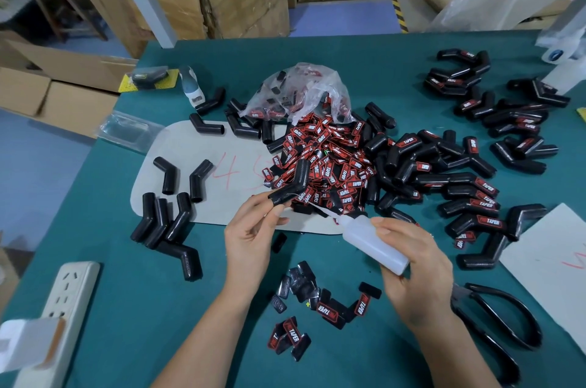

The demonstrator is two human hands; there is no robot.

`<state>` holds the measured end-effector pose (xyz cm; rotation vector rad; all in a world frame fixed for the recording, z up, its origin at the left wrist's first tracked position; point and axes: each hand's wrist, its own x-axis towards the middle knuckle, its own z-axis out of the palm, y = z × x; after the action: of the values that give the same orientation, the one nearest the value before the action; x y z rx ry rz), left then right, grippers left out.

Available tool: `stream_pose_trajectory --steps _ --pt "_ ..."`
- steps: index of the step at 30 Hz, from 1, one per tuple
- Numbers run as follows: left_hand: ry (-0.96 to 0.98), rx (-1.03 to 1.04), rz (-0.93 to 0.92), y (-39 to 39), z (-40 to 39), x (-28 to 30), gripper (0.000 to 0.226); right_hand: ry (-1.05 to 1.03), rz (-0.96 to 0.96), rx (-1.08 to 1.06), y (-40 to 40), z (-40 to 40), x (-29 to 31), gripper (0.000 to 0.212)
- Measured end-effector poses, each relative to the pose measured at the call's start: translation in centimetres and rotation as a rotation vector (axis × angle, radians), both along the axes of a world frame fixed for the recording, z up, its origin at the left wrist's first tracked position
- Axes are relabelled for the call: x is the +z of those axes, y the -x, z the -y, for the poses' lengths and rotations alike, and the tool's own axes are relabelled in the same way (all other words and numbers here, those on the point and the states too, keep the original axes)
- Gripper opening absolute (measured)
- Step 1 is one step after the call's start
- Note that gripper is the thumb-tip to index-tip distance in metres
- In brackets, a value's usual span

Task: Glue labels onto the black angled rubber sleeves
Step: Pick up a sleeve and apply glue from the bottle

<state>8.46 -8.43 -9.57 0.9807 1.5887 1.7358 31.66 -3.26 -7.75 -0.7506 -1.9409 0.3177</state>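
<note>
Head: sleeve [293, 184] pinched in left hand [253, 229] fingertips

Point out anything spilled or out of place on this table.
Labels have spilled from the torn plastic bag into a loose heap. A power strip hangs over the table's near-left edge. No glue spill shows.

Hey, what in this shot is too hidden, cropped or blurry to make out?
All in the head view:
- Glue bottle: its base is covered by the right hand.
- Sleeve: its lower end is hidden by the left hand fingers; whether glue is on it is unclear.
- Bag: its contents are blurred by crinkled plastic.
- Scissors: cut off by the bottom edge.
- Power strip: its near end is hidden by a blurred white object.
</note>
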Motion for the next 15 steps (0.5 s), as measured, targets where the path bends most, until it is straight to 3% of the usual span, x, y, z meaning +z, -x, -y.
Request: stream_pose_trajectory --steps 15 --pt "0.005 -0.019 -0.002 -0.07 0.04 0.26 0.022 -0.007 -0.010 0.016 -0.03 0.00 -0.10 0.060"
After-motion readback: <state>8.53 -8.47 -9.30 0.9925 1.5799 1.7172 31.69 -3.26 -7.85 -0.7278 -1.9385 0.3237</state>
